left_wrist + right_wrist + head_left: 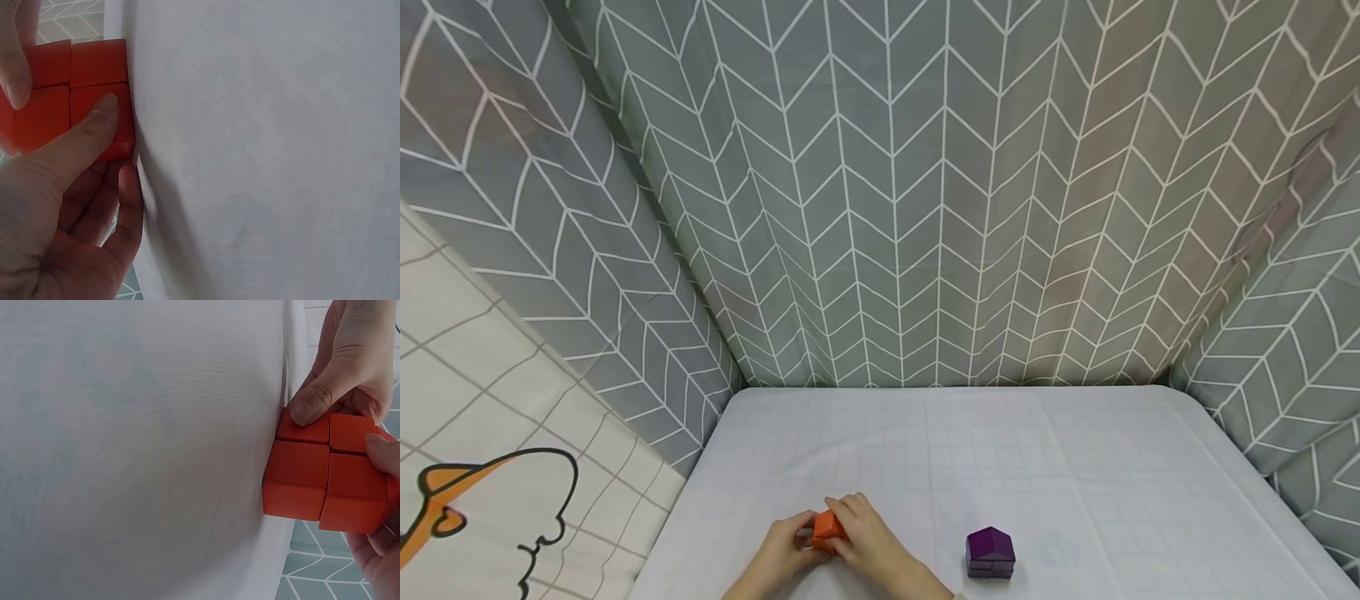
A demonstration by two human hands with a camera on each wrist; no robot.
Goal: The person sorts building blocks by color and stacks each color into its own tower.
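An orange-red block stack (828, 529) stands on the white-covered table, with its seams dividing the near face into several blocks. My left hand (780, 552) grips its lower part from the left. In the left wrist view the left thumb (100, 122) presses the lower block beside the cloth, and the left fingers curl behind. My right hand (874, 540) holds the stack from the right, higher up. The right thumb (382, 453) lies on an upper block in the right wrist view. Part of the stack's top is hidden by the right hand.
A purple house-shaped block stack (990, 552) with a peaked top stands to the right of my hands. The white tablecloth (1120, 500) has faint creases. Grey patterned curtains (917, 208) hang behind and beside the table, and a white grid-patterned cloth (482, 375) hangs at left.
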